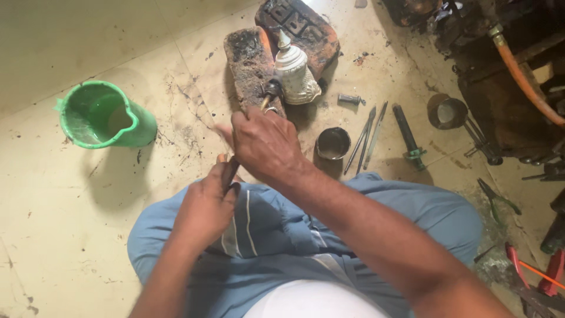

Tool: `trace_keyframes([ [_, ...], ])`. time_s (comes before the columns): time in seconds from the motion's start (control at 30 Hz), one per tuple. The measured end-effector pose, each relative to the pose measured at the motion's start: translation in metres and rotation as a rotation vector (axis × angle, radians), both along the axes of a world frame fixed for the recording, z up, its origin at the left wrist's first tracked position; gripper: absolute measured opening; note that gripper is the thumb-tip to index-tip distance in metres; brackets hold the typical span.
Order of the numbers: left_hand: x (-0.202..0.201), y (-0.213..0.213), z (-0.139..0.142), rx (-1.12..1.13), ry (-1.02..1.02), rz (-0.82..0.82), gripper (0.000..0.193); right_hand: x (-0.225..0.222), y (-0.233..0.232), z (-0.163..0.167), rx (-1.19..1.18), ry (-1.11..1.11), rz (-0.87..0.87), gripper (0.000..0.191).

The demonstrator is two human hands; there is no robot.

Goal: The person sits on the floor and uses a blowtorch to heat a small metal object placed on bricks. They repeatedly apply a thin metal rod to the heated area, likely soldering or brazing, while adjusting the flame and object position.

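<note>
hands: left hand (206,206) grips dark tool handle (229,172); right hand (265,144) pinches its upper end

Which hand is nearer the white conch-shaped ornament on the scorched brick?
Right. The right hand is just below the white conch-shaped ornament, near the brick's end. The left hand sits lower, over the lap, gripping a dark tool handle.
</note>
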State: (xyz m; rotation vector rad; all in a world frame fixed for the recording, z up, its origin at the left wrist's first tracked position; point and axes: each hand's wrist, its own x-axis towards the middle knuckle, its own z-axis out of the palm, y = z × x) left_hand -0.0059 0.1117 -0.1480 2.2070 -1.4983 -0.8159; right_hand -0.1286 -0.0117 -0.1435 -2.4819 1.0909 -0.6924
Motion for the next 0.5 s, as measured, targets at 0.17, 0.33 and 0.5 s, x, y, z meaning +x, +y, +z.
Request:
trace_keyframes([
  [0.17, -0.017, -0.010, 0.006, 0.069, -0.026, -0.015, 0.049, -0.007, -0.007, -0.011, 0.032, 0.026, -0.072, 0.028],
  [0.33, -0.016, -0.014, 0.011, 0.074, -0.016, -0.050, 0.051, -0.012, -0.016, -0.016, 0.045, 0.035, -0.022, 0.014],
  [0.5, -0.012, -0.011, 0.011, 0.050, -0.083, -0.070, 0.052, -0.009, -0.019, -0.018, 0.006, -0.008, 0.052, 0.008],
])
